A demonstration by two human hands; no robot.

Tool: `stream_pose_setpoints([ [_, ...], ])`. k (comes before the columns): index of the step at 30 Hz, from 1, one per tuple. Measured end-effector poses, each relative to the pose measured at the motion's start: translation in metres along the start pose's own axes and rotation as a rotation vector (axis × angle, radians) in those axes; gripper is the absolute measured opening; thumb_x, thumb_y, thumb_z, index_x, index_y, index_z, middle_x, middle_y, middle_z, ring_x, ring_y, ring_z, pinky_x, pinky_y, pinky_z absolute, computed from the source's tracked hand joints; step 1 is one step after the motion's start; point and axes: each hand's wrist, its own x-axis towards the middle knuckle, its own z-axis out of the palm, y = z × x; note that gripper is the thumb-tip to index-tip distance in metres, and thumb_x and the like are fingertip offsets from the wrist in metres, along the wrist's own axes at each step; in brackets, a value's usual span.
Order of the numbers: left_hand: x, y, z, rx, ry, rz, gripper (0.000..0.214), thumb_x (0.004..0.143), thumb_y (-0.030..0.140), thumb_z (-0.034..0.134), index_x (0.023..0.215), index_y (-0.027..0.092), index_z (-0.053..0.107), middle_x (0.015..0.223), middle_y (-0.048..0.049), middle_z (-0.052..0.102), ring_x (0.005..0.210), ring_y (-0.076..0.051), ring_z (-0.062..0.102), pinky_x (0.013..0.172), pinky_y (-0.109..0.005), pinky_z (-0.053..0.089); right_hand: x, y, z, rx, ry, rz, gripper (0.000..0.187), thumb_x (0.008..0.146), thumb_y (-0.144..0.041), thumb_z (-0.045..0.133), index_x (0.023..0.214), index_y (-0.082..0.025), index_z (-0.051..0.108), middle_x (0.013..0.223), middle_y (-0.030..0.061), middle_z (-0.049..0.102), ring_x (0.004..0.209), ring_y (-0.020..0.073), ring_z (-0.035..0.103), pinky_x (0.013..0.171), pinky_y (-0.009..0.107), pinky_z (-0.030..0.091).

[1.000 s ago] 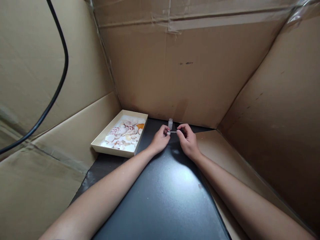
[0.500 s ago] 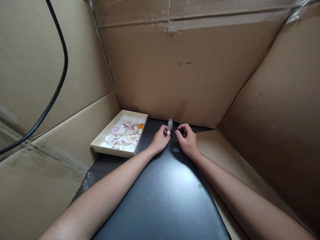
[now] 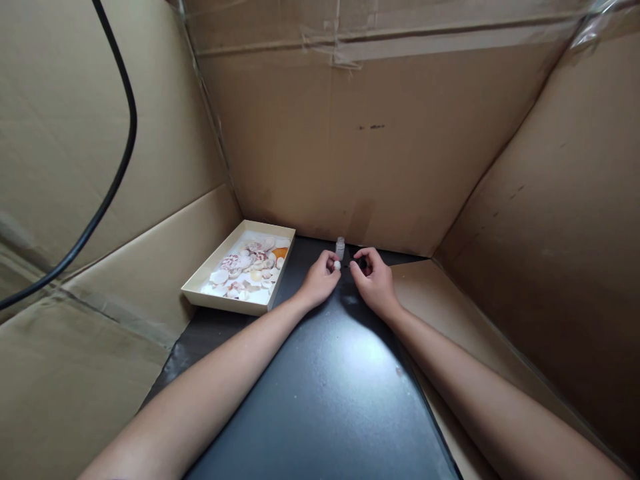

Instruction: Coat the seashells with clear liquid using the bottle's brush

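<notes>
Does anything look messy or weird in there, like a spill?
I see no spill: the small bottle stands upright, and the shells lie inside their tray. The back cardboard wall looks scruffy, though: dark marks spoil its plain brown, and its clear tape is wrinkled.

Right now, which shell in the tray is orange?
The shell near the right wall of the tray, toward the back; the others look mostly pale, some reddish-marked.

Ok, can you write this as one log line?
left hand: holds white thing; right hand: holds black thing; bottle: upright; tray: holds shells
</notes>
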Motion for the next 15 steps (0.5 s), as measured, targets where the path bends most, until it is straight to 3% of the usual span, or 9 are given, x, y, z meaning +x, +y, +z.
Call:
stream_pose_setpoints([
  [9,-0.0015,0.0032,0.0002,0.013,-0.001,0.007,0.012,0.082,0.012,0.052,0.089,0.017,0.045,0.071,0.0051,0.043,0.065,-0.008,0.042,0.063,-0.021,0.034,0.0015,0.0008,-0.0006,0.055,0.047,0.025,0.012,0.080,-0.031,0.054,0.086,-0.021,0.053,0.067,-0.0045,0.048,0.056,0.0112,0.040,0.055,0.024,0.034],
  [15,-0.0016,0.0037,0.0005,-0.010,0.005,0.011,0.012,0.081,0.012,0.053,0.087,0.018,0.044,0.071,0.0053,0.043,0.065,-0.008,0.042,0.063,-0.021,0.035,0.0016,-0.0001,-0.0008,0.045,-0.005,0.012,0.012,0.081,-0.032,0.052,0.080,-0.020,0.055,0.068,-0.0028,0.052,0.057,0.0115,0.042,0.056,0.024,0.035],
])
